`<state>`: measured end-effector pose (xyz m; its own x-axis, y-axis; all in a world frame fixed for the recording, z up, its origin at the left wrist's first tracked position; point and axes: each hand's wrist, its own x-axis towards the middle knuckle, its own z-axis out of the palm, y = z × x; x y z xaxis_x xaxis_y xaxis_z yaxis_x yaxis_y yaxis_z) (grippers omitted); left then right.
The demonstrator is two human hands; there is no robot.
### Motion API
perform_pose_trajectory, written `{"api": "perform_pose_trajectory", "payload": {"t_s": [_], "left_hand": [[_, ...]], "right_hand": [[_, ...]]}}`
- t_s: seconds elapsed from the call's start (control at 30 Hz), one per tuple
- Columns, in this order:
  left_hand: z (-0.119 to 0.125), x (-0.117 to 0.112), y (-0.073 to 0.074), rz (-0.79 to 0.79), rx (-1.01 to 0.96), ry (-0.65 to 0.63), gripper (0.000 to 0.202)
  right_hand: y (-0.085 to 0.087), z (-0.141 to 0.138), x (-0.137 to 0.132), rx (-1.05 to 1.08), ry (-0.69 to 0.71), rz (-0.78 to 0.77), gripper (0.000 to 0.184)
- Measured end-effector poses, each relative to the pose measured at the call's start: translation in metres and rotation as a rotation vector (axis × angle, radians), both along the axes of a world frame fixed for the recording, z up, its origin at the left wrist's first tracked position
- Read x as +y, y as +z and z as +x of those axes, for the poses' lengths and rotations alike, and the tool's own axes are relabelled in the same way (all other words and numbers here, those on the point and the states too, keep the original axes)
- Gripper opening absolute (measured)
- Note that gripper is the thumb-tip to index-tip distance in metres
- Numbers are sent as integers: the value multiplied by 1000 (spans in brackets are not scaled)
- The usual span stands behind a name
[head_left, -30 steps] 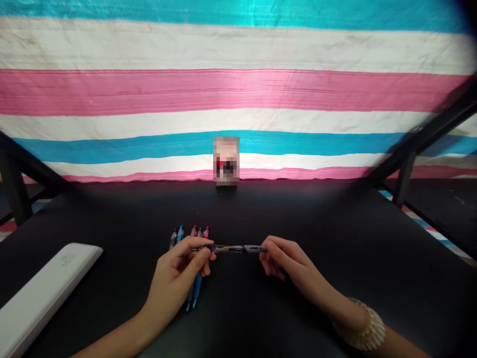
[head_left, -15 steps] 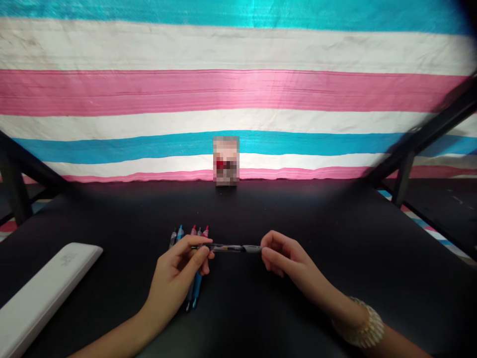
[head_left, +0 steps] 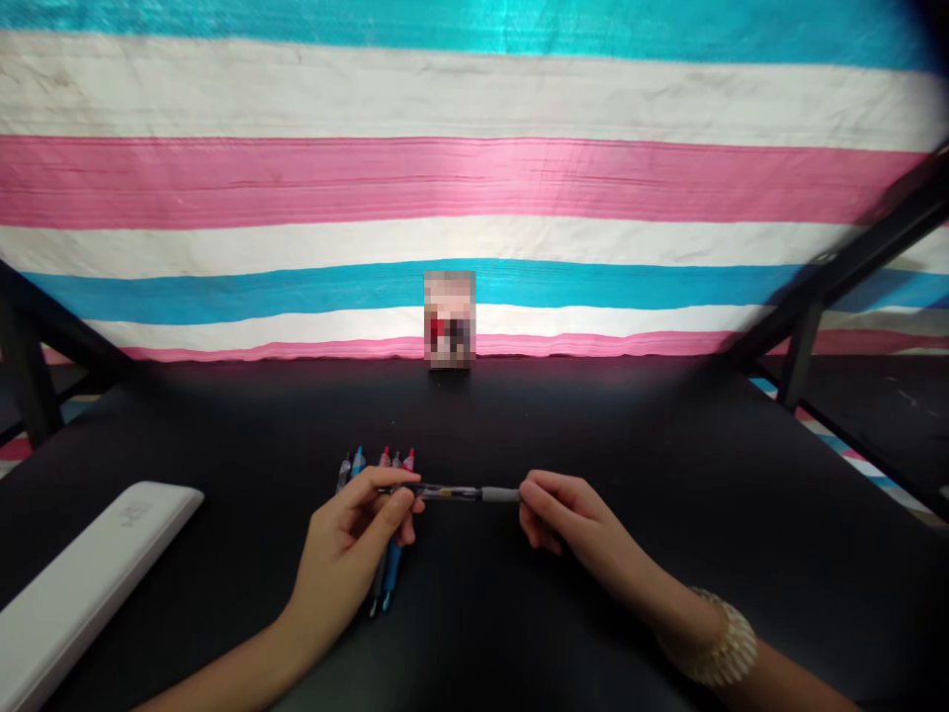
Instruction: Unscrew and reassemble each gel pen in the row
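A clear-barrelled pen (head_left: 456,492) with a grey grip lies level between my two hands, a little above the table. My left hand (head_left: 367,519) pinches its left end between thumb and fingers. At the grey tip end, the thumb and index finger of my right hand (head_left: 560,509) are closed on the pen, and its very tip is hidden there. Beneath and behind my left hand lie several pens (head_left: 390,564) with blue, red and dark ends, partly covered by that hand. A pale, beaded-looking bracelet (head_left: 716,643) circles my right wrist.
A long white box-like object (head_left: 96,593) lies on the black table (head_left: 630,425) at the left. By the back edge stands a small blurred-out item (head_left: 450,321), before a striped sheet (head_left: 297,183). Black metal bars (head_left: 801,346) frame both sides.
My right hand's fingers have closed more tightly round the grey end of the pen, and the grip looks turned slightly. My left hand has barely moved.
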<state>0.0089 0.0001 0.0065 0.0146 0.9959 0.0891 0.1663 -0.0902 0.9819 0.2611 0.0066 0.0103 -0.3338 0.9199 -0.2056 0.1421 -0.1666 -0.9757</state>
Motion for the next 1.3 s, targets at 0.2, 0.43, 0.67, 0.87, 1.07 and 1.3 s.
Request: {"api": "perform_pose_trajectory", "payload": {"t_s": [0.2,0.43,0.67,0.87,1.07,1.3], "left_hand": [[0,0,-1,-2,-9,-2,13],[0,0,0,-4,-30,18,12],[-1,0,-2,-31,-15,28,13],[-1,1,-3,-45,-9,30,13],[-2,2,-4,-38,-39,47,14],[-8,1,-12,-57,-160,62,12]], "right_hand": [[-1,1,0,68,-36,-55,45],[-2,0,1,136,-61,-88,40],[-6,1,3,243,-104,-108,30],[-3,2,-1,382,-148,-122,19],[-2,4,0,450,-284,-126,12],[-3,7,1,450,-406,-87,11]]}}
